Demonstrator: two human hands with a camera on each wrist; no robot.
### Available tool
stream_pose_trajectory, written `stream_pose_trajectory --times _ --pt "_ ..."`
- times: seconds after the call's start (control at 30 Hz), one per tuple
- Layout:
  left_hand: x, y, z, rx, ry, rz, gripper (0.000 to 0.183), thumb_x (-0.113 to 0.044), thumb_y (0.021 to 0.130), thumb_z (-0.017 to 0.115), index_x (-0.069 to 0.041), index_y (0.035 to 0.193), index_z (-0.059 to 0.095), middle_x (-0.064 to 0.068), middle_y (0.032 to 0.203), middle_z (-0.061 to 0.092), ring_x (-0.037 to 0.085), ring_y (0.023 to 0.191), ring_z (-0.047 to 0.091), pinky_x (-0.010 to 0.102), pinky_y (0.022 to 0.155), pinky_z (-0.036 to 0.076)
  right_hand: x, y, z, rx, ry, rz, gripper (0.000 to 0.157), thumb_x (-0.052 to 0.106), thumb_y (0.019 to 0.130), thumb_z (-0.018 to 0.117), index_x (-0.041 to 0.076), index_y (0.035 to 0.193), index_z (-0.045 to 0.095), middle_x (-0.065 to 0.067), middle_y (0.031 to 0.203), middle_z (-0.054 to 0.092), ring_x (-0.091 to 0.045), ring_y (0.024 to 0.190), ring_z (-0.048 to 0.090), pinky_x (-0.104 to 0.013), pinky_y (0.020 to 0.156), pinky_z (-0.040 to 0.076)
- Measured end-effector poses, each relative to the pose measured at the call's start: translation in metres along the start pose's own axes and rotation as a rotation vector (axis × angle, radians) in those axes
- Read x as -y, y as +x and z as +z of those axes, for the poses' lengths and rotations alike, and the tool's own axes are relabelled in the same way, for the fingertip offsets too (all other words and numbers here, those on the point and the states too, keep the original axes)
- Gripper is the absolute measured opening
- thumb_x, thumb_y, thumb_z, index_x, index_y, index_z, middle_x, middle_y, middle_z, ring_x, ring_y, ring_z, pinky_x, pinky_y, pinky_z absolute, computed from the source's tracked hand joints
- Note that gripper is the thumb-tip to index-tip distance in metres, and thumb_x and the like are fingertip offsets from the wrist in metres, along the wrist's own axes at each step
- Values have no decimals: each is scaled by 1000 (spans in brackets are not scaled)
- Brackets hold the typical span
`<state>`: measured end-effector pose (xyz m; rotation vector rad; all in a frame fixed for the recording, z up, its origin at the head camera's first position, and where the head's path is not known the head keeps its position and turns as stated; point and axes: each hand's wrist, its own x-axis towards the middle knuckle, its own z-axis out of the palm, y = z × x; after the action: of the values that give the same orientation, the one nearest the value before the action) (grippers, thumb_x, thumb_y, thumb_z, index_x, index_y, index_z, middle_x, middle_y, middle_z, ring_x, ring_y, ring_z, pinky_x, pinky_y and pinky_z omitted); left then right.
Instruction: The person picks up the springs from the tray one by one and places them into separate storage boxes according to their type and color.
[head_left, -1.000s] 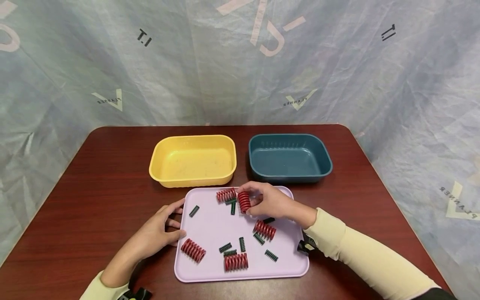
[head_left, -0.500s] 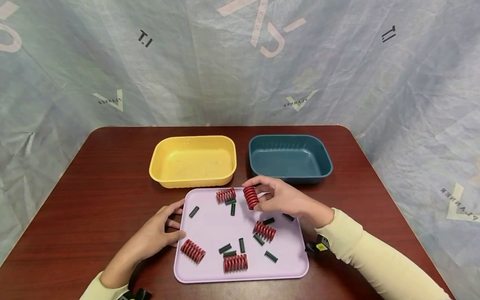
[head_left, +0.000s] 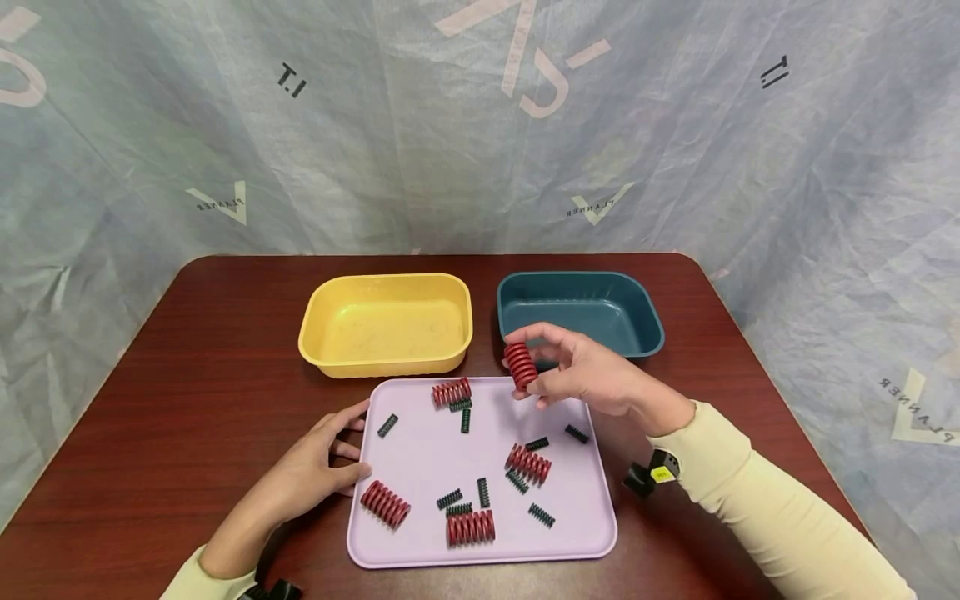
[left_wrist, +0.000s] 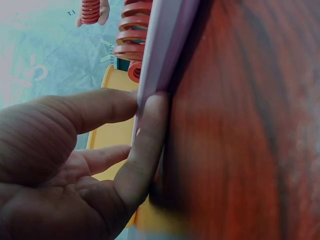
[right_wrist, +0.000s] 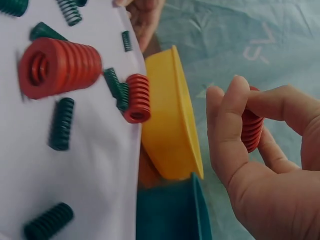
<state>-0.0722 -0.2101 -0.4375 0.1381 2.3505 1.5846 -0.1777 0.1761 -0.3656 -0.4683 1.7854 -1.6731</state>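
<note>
My right hand (head_left: 600, 377) pinches a thick red spring (head_left: 521, 367) between thumb and fingers, raised over the lilac tray's far edge, by the blue bin's near rim. In the right wrist view the fingers partly hide this red spring (right_wrist: 252, 131). My left hand (head_left: 311, 467) holds the left edge of the lilac tray (head_left: 427, 458). The left wrist view shows the thumb and a finger on either side of the tray's rim (left_wrist: 159, 60). Several more red springs (head_left: 471, 528) and several small dark green springs (head_left: 542, 515) lie scattered on the tray.
A yellow bin (head_left: 386, 367) stands behind the tray on the left. Beside it on the right is a dark blue bin (head_left: 652, 337), partly covered by my right hand. Both rest on a brown wooden table (head_left: 225, 333) with a grey-blue printed sheet (head_left: 420, 125) behind it.
My right hand has lifted the red spring off the tray and carried it up, away and to the right, toward the blue bin. The left hand has stayed at the tray's edge.
</note>
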Motion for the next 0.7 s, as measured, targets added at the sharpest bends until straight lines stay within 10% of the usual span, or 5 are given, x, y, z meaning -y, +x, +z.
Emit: stream_pose_trajectory --times 0.7 --pt "2 1 0 5 -10 3 83 7 86 78 -5 157 38 25 139 43 31 103 61 34 63 63 42 13 -55 -49 -13 -1 50 3 103 61 6 151 44 -33 141 47 -40 107 70 -40 79 63"
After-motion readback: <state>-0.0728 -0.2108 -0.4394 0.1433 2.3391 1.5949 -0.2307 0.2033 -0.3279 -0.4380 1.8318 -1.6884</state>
